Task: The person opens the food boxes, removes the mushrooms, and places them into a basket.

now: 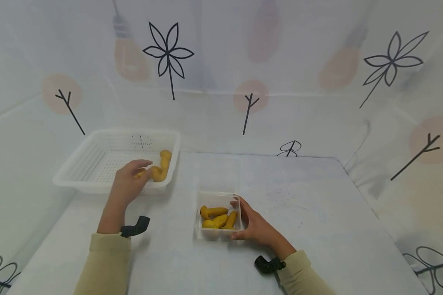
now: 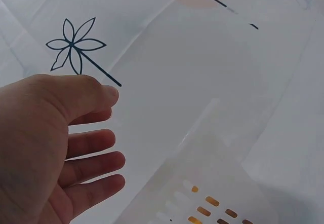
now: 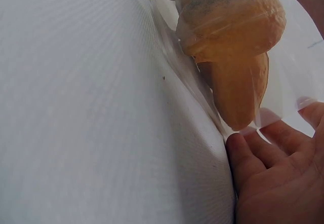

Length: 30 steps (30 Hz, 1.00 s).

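The left hand (image 1: 130,180) is above the near right part of the white slotted plastic basket (image 1: 107,188), beside the knobby yellow pieces (image 1: 165,163) which lie in it; its fingers are relaxed and parted, with a gap between one and the next, and in the left wrist view nothing is seen held between them; whether a fingertip touches the nearest piece, I cannot tell. The right hand (image 1: 257,226) grips the clear plastic box (image 1: 217,234) from its right side; the thumb is at the near right corner, the other fingers reach to the far right corner. Inside this box, below its rim, lie several yellow mushroom-shaped pieces (image 1: 231,220), close together and partly one against another; beyond the box's far edge there is a faint clear panel (image 1: 219,175), which looks like an open lid.

The basket stands at the far left corner of the white table (image 1: 302,196), and its left end seems to reach past the table's left edge; between the basket's right wall and the box is a strip of tabletop; to the right of the box the surface extends widely until the right edge, and the far edge meets the printed white cloth (image 1: 214,119); on each wrist, at the cuff of the beige sleeve (image 1: 108,256), sits a small black device (image 1: 135,227).
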Tool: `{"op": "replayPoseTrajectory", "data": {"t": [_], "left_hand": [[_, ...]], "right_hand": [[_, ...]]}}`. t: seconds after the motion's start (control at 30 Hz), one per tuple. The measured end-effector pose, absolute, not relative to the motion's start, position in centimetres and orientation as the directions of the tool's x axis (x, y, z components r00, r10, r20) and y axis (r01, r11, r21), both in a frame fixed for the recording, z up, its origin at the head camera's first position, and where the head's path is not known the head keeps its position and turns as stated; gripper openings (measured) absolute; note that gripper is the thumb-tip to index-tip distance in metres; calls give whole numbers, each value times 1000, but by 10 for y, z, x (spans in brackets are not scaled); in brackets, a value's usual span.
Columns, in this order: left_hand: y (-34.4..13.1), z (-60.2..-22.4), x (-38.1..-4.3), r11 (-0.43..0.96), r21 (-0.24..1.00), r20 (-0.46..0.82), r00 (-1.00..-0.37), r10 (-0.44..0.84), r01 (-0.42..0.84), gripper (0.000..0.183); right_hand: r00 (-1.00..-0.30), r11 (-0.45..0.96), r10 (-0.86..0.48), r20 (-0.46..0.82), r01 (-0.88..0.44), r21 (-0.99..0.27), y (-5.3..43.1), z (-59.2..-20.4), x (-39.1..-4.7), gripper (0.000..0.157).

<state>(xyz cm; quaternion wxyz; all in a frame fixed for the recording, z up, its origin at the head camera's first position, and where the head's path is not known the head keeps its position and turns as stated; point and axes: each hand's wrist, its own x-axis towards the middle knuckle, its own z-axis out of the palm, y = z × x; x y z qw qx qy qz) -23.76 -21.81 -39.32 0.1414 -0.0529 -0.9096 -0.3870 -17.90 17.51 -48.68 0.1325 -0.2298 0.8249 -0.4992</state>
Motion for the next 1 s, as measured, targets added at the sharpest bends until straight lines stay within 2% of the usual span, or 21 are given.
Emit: {"op": "replayPoseTrajectory", "data": {"t": [0.43, 0.67, 1.0], "left_hand": [[-198, -383, -232, 685, 646, 397, -915, 78, 338, 31], [-183, -374, -225, 680, 581, 472, -866, 165, 446, 30], [-153, -376, -217, 663, 517, 443, -832, 334, 542, 29]], "right_hand": [[-865, 408, -502, 13, -250, -878, 174, -487, -180, 112], [-866, 417, -500, 16, -257, -872, 174, -487, -180, 113], [-873, 427, -488, 1, -240, -872, 173, -484, -177, 115]]}}
